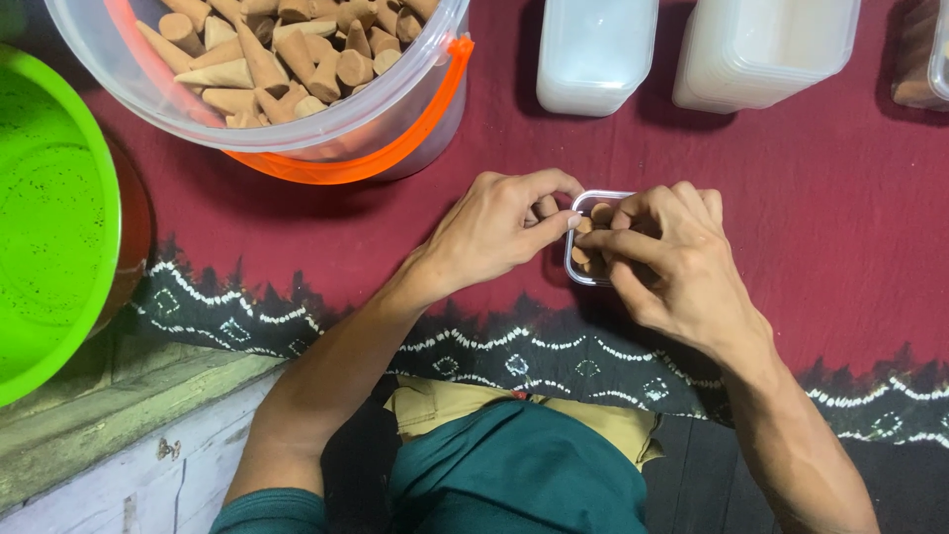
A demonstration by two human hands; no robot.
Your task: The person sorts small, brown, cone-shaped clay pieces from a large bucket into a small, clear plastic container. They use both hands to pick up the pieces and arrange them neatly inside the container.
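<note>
A small clear plastic box [573, 265] sits on the dark red cloth [811, 198], with several brown cones [600, 213] standing inside it. My left hand [494, 229] reaches in from the left, fingers pinched on a cone at the box's upper left edge. My right hand [672, 262] covers the right side of the box, its fingers curled over the cones and the rim; most of the box is hidden under it.
A clear bucket [415, 109] with an orange handle, full of brown cones [267, 59], stands at upper left. A green tub [49, 198] fills the left edge. Stacked translucent containers [593, 49] [761, 49] line the top. Wooden boards [129, 435] lie at lower left.
</note>
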